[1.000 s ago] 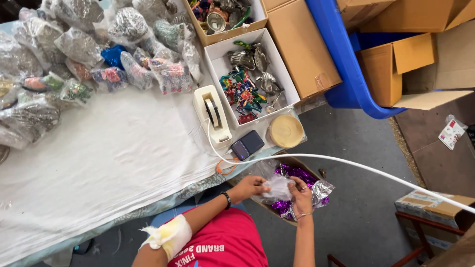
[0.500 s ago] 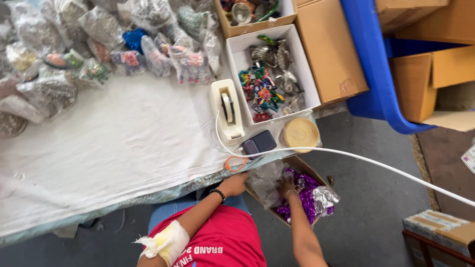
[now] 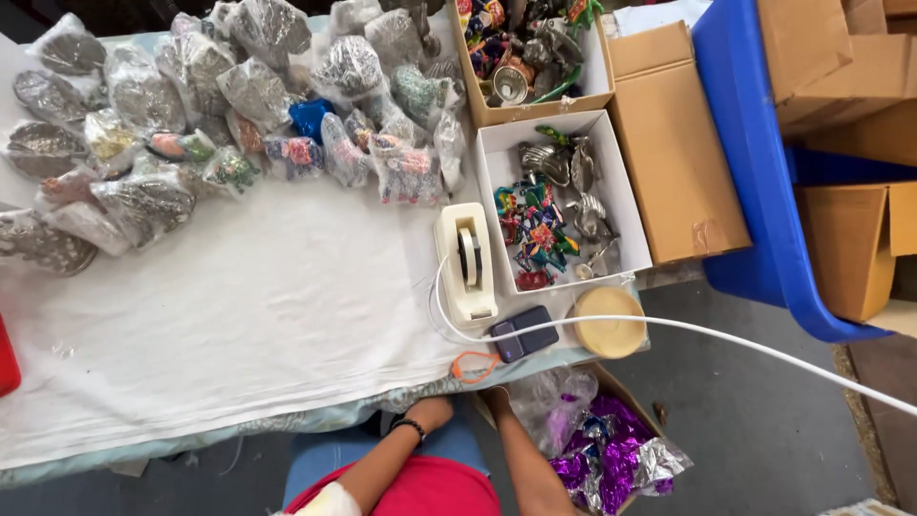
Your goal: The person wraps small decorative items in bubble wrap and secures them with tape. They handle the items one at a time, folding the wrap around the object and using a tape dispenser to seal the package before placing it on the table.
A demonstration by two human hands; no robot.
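My left hand [image 3: 435,411] reaches under the near edge of the white-covered table [image 3: 239,325]; only its heel and a wrist with a black band show. My right hand [image 3: 497,395] is also tucked beneath that edge, just below an orange loop [image 3: 475,366], with its fingers hidden. To the right of my right forearm lies a clear plastic bag [image 3: 549,411] on a cardboard box of purple and silver foil pieces [image 3: 611,463]. I cannot tell whether either hand holds anything.
On the table stand a cream tape dispenser [image 3: 468,263], a dark phone [image 3: 523,334] and a round tan lid [image 3: 609,321]. A white box [image 3: 621,201] holds coloured figurines. Several bagged items [image 3: 191,124] fill the far side. A white cable [image 3: 764,349] runs right past a blue bin [image 3: 755,182].
Both hands have moved from the clear bag over the foil box up to the table edge and now sit under it. The view has shifted toward the table.
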